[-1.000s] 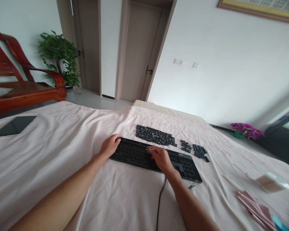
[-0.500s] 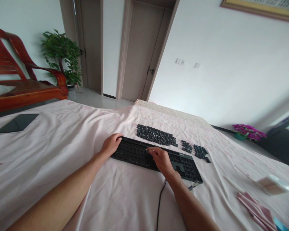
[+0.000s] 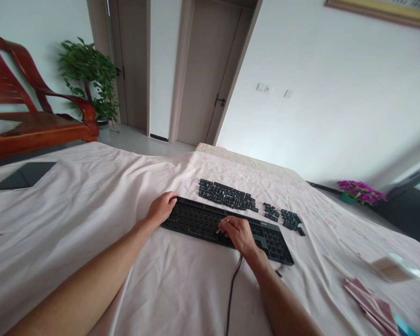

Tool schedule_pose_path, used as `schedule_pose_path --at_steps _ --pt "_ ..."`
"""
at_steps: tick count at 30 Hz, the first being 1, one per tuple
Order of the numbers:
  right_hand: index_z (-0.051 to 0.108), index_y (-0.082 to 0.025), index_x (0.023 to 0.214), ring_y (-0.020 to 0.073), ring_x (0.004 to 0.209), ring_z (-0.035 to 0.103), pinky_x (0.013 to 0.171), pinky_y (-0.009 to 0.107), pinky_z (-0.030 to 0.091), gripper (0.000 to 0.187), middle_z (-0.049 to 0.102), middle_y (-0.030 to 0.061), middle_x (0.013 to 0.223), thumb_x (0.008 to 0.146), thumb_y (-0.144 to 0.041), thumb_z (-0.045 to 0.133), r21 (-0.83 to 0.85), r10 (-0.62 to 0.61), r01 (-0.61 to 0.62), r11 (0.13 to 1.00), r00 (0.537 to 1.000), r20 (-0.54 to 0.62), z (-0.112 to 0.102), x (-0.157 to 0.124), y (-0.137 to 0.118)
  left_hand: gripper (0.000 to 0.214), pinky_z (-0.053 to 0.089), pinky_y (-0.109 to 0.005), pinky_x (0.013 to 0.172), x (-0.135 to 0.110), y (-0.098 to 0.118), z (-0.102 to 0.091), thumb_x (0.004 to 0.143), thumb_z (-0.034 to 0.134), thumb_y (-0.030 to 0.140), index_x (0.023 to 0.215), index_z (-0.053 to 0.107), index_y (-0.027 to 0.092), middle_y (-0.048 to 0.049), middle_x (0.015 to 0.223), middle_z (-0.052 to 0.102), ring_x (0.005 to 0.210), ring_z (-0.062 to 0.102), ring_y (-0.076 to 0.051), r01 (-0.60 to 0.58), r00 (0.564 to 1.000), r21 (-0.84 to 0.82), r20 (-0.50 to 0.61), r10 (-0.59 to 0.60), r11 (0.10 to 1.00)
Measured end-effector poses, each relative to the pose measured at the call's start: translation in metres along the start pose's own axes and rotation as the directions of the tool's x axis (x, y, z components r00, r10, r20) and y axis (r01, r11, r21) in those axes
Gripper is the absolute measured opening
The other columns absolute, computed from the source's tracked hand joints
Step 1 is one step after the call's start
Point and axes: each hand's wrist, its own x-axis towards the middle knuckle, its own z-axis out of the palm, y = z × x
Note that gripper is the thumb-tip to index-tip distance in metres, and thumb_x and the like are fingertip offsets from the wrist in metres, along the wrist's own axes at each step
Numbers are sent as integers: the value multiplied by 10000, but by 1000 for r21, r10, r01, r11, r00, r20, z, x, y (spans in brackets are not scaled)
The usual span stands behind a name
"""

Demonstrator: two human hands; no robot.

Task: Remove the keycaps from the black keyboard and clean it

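A black keyboard (image 3: 196, 224) with its keycaps off lies on the pale bedsheet. Its far left corner is held by my left hand (image 3: 162, 208), fingers closed over the edge. Over the middle of the board, my right hand (image 3: 237, 232) pinches a thin white stick, apparently a cotton swab (image 3: 219, 230), its lower end down among the bare key positions. Behind the board the removed keycaps (image 3: 227, 195) lie in rows, with smaller groups of keycaps (image 3: 291, 219) to the right. The cable (image 3: 233, 284) runs from the keyboard toward me.
On the right are a blurred clear box of thin sticks (image 3: 395, 268) and a folded pink cloth (image 3: 369, 301). A dark tablet-like slab (image 3: 24, 176) lies at far left. Beyond the sheet stand a wooden chair (image 3: 38, 126), a green plant (image 3: 89, 79) and purple flowers (image 3: 362, 192).
My right hand has shifted slightly right and toward me over the keyboard, and the white stick now slants down to the left. My left hand keeps its hold on the corner.
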Motion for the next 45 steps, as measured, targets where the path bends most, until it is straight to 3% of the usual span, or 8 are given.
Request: schedule_pose_path --at_steps 3,6,10,16,24,33,45 --pt "699 -164 765 136 540 591 505 212 442 312 665 26 650 861 -374 489 29 -7 8 1000 1000 -26 1 0 -1 293 439 -233 909 0 0 -1 862 432 249 1077 630 257 12 1130 673 1046 602 -155 9 1000 4 2 -10 1000" --pt "708 -165 877 144 586 612 566 234 480 334 700 48 781 880 -402 474 39 -48 53 998 989 -138 3 1 0 298 436 -230 915 0 2 -2 863 430 247 1083 630 260 14 1135 671 1049 601 -151 15 1000 3 9 -15 1000" --pt "710 -192 963 164 663 633 650 268 510 333 705 63 930 893 -410 469 -45 -114 106 993 971 -211 7 4 3 297 438 -236 911 -1 4 -3 860 430 243 1076 634 259 11 1128 674 1042 604 -156 15 1000 -2 8 -15 1000" --pt "721 -223 990 201 843 649 726 286 516 328 696 61 993 906 -378 445 -148 -151 123 981 969 -195 8 8 9 297 438 -241 914 0 2 -2 864 423 241 1075 632 257 9 1134 670 1045 602 -159 5 1000 6 -1 -5 1000" --pt "736 -217 919 200 870 641 803 295 482 312 701 54 945 893 -371 465 -174 -158 129 976 974 -161 7 10 7 297 434 -239 920 1 -1 1 862 421 242 1075 628 253 8 1122 673 1039 604 -157 -15 1000 4 -6 16 1000" --pt "720 -206 821 196 771 649 660 257 470 313 707 43 848 873 -358 451 -170 -74 44 984 982 -174 -2 2 0 297 432 -245 932 0 3 -1 859 430 240 1077 631 263 15 1134 671 1065 596 -163 6 1000 0 8 -6 1000" --pt "679 -189 760 185 744 641 664 239 461 348 678 62 790 896 -355 405 -279 -169 131 951 979 -117 -3 -7 -13 294 432 -249 920 -1 1 -1 858 423 252 1066 630 266 16 1138 668 1061 595 -166 6 1000 -2 2 -6 1000"
